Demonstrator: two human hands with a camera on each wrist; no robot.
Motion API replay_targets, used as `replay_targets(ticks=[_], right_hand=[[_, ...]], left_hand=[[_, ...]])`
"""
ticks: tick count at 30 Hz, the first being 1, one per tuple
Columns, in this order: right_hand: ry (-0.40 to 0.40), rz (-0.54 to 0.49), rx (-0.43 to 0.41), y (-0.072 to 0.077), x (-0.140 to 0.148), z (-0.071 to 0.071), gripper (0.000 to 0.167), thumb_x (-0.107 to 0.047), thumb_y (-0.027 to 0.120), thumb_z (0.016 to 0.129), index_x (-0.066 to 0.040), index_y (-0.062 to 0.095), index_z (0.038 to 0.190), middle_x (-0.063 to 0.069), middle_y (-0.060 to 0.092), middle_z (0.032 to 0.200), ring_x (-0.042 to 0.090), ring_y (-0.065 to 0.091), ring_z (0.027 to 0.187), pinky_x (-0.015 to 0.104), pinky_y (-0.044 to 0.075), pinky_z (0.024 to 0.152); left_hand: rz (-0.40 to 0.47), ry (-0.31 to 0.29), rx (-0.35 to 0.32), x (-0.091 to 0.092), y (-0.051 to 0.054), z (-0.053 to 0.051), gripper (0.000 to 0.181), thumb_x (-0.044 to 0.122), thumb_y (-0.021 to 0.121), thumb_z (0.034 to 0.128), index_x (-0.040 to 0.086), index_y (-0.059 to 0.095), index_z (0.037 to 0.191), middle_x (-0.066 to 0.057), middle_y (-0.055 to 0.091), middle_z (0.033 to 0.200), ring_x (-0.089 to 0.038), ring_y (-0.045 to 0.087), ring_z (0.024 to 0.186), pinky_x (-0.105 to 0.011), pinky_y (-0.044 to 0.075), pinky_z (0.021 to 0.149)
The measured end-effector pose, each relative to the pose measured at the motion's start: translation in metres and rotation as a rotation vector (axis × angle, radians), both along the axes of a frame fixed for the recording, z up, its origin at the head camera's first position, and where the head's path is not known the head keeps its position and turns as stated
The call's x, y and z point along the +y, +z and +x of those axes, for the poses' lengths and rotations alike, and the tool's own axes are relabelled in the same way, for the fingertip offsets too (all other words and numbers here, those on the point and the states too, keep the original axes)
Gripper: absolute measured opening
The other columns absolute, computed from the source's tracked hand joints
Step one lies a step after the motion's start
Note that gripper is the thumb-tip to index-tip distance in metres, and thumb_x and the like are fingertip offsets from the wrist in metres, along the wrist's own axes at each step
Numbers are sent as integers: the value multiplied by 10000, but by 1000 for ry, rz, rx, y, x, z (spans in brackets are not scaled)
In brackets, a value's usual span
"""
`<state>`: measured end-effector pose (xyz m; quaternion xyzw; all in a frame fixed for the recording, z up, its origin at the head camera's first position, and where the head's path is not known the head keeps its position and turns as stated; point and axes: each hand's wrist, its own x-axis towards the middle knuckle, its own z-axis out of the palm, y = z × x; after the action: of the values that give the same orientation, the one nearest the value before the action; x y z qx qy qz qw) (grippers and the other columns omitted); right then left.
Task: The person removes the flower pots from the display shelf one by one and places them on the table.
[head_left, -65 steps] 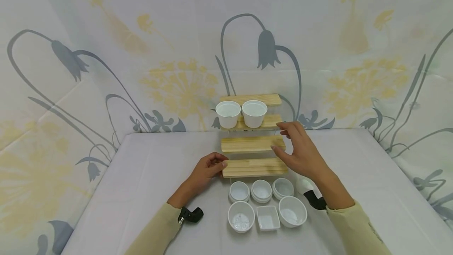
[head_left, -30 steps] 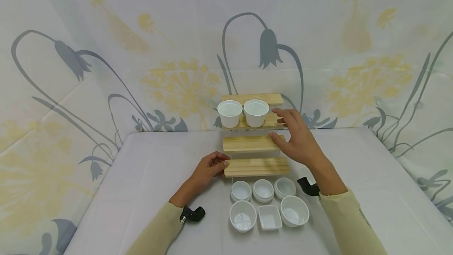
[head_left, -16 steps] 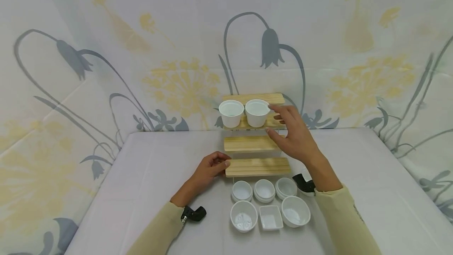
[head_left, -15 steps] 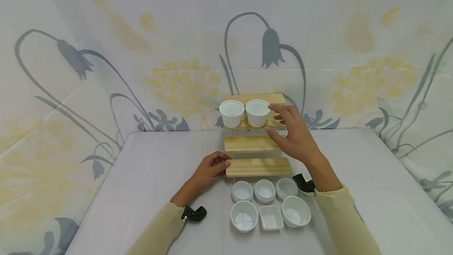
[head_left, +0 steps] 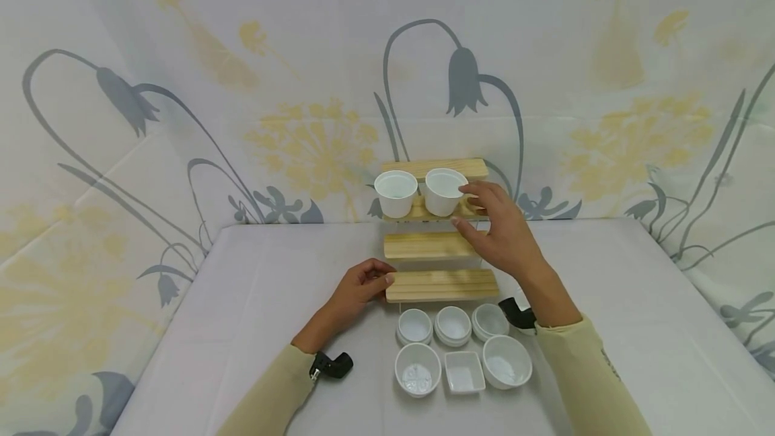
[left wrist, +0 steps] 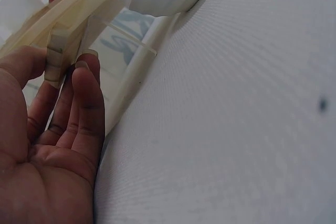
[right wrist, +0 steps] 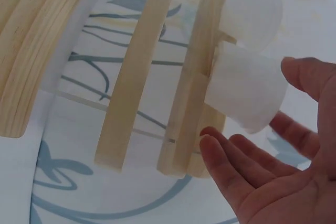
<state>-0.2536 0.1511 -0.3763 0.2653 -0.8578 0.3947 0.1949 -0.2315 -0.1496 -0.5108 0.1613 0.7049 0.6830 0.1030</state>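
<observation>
In the head view my left hand (head_left: pixel 361 288) pinches the left end of the lowest board of a tiered wooden stand (head_left: pixel 442 286). The left wrist view shows my thumb and fingers on either side of that board end (left wrist: pixel 55 56). High on the right, my right hand (head_left: pixel 499 231) holds the right-hand white cup (head_left: pixel 444 197), with a fingertip at its rim. A second white cup (head_left: pixel 395 199) stands to its left. In the right wrist view the held cup (right wrist: pixel 244 87) lies between my thumb and fingers, one finger partly hidden behind it.
Below the stand is a row of small round white bowls (head_left: pixel 453 328). Nearer me are two larger bowls (head_left: pixel 418 372) (head_left: pixel 506 363) and a square dish (head_left: pixel 464 373). Another white piece is mostly hidden by my right wrist. A patterned cloth (head_left: pixel 303 52) hangs behind the stand.
My right hand has reached leftward and slightly up to the right-hand cup. That cup has shifted slightly right, widening the gap to the other cup. My left hand stays on the lowest board.
</observation>
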Motion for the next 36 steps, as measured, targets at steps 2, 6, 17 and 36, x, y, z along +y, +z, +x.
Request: replay_targets(ticks=[2,6,17,36], right_hand=[[-16,-26,8,0,-1,0,493,-60,785,958,7,562,1393,220,527,1503,442,657,1233,540,567,1010],[-61,-84,2,-1,-4,2,465,-55,819,934,33,586,1326,222,596,1447,438,695,1185,525,594,962],[-135,-163,-25,0,-7,3,452,-135,889,886,23,638,1227,204,691,1341,399,747,1086,517,609,919],[-143,-231,8,-6,-3,10,490,-116,942,817,16,661,1196,166,714,1261,348,763,1043,402,602,911]], left_hand=[[0,0,3,0,0,0,273,86,644,1062,-70,619,1285,-52,692,1081,-128,672,863,-258,584,735],[-2,0,5,0,-1,0,274,87,644,1063,-71,618,1285,-50,691,1078,-127,671,860,-258,583,733],[-15,8,11,0,0,0,255,95,641,1068,-64,632,1267,-39,695,1024,-118,670,826,-256,581,718],[-29,16,10,0,1,1,251,89,641,1065,-58,636,1269,-34,691,1016,-121,655,810,-254,573,718]])
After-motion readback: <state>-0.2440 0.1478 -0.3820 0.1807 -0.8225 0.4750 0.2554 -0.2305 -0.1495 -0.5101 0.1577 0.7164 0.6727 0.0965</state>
